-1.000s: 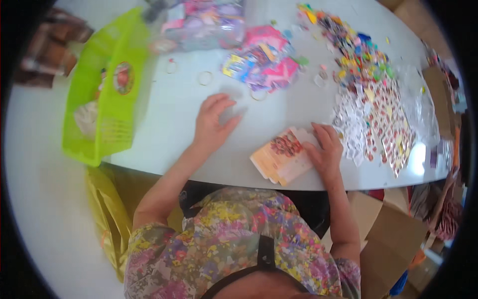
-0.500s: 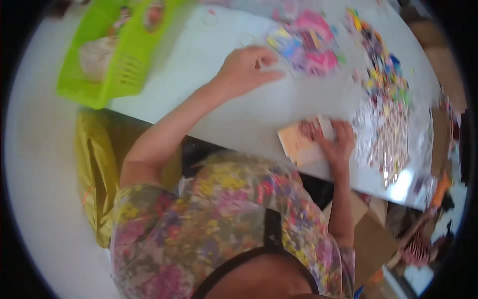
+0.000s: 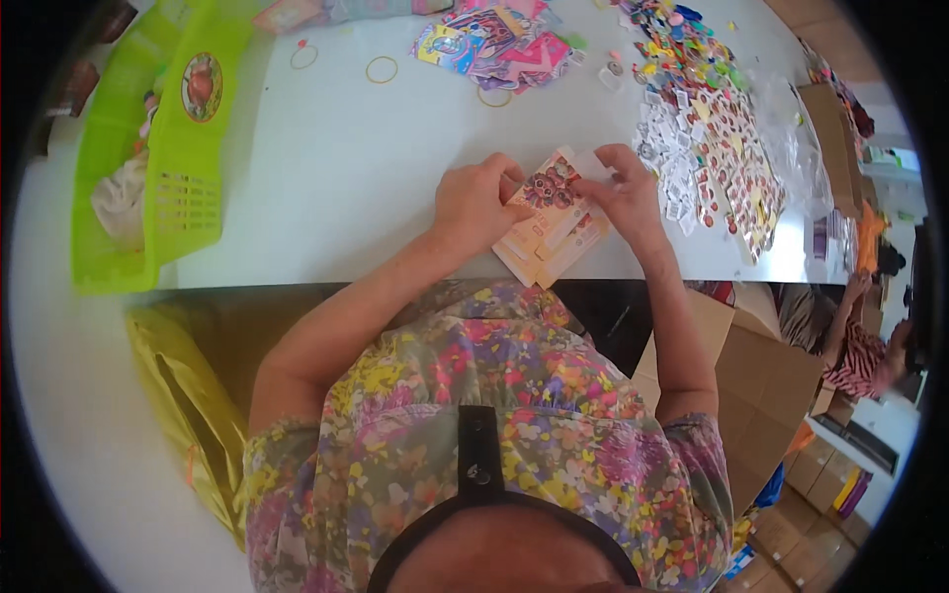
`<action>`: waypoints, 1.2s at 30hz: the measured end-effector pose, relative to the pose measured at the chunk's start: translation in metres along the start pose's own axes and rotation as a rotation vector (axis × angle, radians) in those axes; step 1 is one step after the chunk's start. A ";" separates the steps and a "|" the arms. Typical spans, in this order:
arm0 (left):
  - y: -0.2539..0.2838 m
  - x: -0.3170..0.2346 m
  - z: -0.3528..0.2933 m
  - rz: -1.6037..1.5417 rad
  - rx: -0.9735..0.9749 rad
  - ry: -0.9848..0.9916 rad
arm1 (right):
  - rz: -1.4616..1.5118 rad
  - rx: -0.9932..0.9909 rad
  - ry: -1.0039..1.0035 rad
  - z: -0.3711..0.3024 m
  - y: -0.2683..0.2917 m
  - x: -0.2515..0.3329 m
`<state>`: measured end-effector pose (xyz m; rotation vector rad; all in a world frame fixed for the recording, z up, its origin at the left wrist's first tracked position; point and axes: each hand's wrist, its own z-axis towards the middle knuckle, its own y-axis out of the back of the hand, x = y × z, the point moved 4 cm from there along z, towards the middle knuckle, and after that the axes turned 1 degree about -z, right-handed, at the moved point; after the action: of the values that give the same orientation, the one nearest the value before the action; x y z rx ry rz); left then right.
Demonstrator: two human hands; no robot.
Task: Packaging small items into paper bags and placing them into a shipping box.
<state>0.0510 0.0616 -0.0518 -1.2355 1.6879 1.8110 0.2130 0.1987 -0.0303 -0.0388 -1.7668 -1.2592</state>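
Over the table's near edge, both my hands hold a small stack of orange-and-white printed cards (image 3: 557, 190), tilted and slightly fanned at the lower end. My left hand (image 3: 476, 206) is closed on the cards' left edge, thumb on the printed front. At the upper right edge, my right hand (image 3: 629, 198) pinches the cards between thumb and fingers. Whether they are single cards or small packets, I cannot tell.
A green plastic basket (image 3: 183, 237) stands at the left. Rubber bands (image 3: 382, 69) lie near colourful cards (image 3: 499, 44). Small bright trinkets (image 3: 692, 49), white pieces (image 3: 670, 138) and stickers (image 3: 741, 173) spread on the right. Below are a cardboard box (image 3: 746, 376) and a yellow bag (image 3: 188, 395). Another person (image 3: 858, 356) is at far right.
My left hand has come from near the colourful cards down to the orange cards and closed on them. My right hand keeps its hold. The whole view has turned.
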 end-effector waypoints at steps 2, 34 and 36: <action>-0.005 0.010 0.002 -0.350 -0.010 0.038 | -0.007 -0.146 0.180 -0.003 0.007 0.001; -0.011 -0.048 -0.010 -1.101 0.281 0.153 | 0.912 -0.040 0.069 -0.039 0.006 0.037; -0.010 -0.053 -0.016 -0.992 0.214 0.120 | 0.619 -0.093 0.199 -0.047 0.006 0.032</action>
<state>0.0928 0.0640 -0.0144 -1.6726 0.9555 0.9424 0.2284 0.1516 -0.0020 -0.4634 -1.3708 -0.8534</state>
